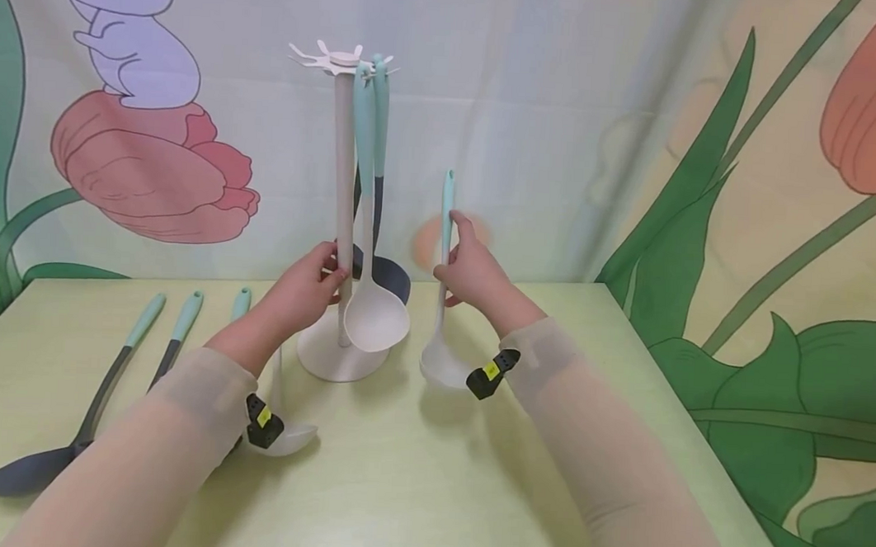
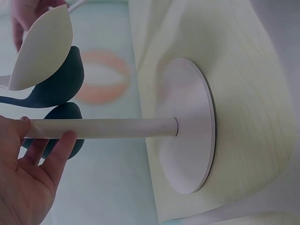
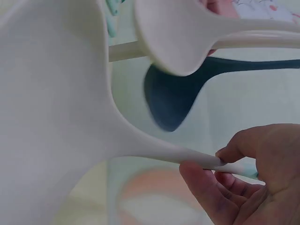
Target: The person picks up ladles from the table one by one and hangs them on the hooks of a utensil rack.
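Note:
My left hand (image 1: pixel 299 291) grips the pole of a pale utensil stand (image 1: pixel 342 178), whose round base (image 2: pixel 187 159) rests on the table. From the hooks on the stand's right side hang a white ladle (image 1: pixel 376 316) and a dark ladle (image 1: pixel 396 281), both with mint handles; another dark utensil (image 2: pixel 63 111) shows behind the pole in the left wrist view. To the right of the stand, my right hand (image 1: pixel 479 267) pinches a second white ladle (image 1: pixel 442 363) around the shaft and lower handle. That ladle is upright, bowl down, close over the table.
On the table's left side lie a dark turner (image 1: pixel 34 469), more mint-handled utensils (image 1: pixel 186 318) and a white ladle (image 1: pixel 295 439), partly covered by my left arm. Behind the table hangs a printed curtain (image 1: pixel 549 147). The table's right edge (image 1: pixel 670 385) runs past my right forearm.

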Tool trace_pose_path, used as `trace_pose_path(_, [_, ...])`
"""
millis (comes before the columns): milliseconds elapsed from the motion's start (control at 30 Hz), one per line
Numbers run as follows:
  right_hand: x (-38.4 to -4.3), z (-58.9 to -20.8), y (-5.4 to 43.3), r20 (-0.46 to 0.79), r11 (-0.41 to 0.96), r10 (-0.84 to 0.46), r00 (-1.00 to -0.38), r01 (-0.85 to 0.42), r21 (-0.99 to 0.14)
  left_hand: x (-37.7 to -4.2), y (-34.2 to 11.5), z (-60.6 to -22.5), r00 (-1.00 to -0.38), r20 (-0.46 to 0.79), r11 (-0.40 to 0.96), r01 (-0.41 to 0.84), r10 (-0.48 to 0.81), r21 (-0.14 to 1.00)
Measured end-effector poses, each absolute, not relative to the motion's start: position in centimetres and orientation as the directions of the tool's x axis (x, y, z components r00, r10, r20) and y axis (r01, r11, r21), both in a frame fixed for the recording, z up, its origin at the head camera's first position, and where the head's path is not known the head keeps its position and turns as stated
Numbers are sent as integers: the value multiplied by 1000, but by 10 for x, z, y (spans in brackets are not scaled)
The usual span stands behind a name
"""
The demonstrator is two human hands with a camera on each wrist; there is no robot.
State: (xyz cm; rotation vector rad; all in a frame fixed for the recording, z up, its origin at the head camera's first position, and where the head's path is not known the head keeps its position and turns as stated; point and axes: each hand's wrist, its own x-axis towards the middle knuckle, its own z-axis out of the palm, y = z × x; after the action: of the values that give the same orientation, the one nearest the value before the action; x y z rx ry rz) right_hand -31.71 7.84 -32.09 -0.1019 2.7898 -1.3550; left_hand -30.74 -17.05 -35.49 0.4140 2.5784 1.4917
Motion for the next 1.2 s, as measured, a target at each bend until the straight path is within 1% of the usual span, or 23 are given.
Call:
trace_pose_path(133, [-306, -297, 77, 66, 628, -63, -996, -91, -773, -307, -170, -354, -954, 11, 476, 160, 301, 865])
trace_pose_path(300, [-289, -269, 75, 169, 632, -54, -984, -164, -758, -306, -167, -355, -950, 33, 464, 182, 311, 867])
trace_pose_path(533, [-264, -243, 69, 294, 606, -52, -954, -264, -750, -306, -162, -355, -949, 57, 464, 203, 309, 862])
trace_pose_path(767, [-237, -224, 53, 398, 648, -112, -911, -370, -665, -306, -159, -356, -952, 53, 466, 195, 301, 863])
trace_pose_path(1000, [-215, -216, 36, 443, 676, -196, -875, -448, -585, -306, -157, -355, -952, 61, 464, 201, 300, 862])
trace_pose_path(1200, [-208, -219, 27, 447, 678, -247, -860, -483, -554, -304, -155, -354, -954, 59, 487, 203, 294, 849])
